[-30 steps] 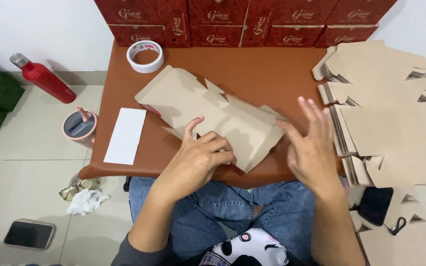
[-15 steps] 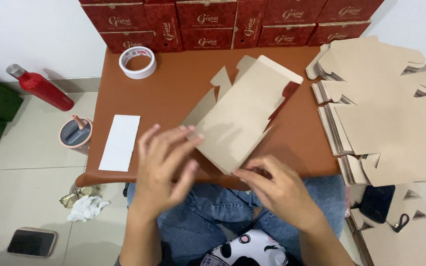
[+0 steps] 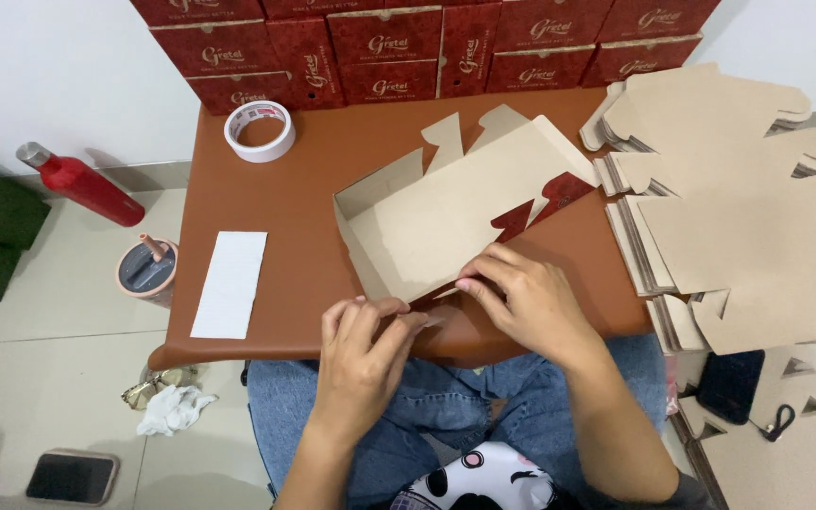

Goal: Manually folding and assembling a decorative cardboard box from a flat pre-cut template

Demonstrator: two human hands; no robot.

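Brown table [image 3: 276,198], hands [image 3: 521,302] on carton [image 3: 446,222]

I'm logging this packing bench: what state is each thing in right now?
Brown cardboard box: half folded, open on top, near edge pinched by both hands.
Left hand: fingers on the box's near flap.
Right hand: fingers pressing the same edge.
Stack of flat cardboard blanks: unfolded.
White tape roll: lying flat.
Red metal bottle: capped, tilted.
Red printed boxes: closed, stacked.
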